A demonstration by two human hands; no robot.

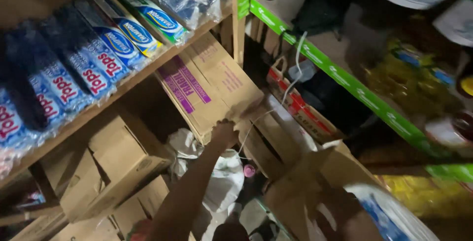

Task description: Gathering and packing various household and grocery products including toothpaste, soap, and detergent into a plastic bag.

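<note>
left hand (224,131) grips cardboard box (209,86) lower corner | right hand unseen

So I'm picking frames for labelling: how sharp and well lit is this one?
Head view: dim and tilted; the left hand on the cardboard box is soft, the open carton at lower right smears with motion blur, and the shelf's blue packets stay fairly crisp.

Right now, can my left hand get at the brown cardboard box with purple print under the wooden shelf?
Probably yes: the left hand already rests on the lower corner of the brown cardboard box with purple print, nothing between them.
</note>
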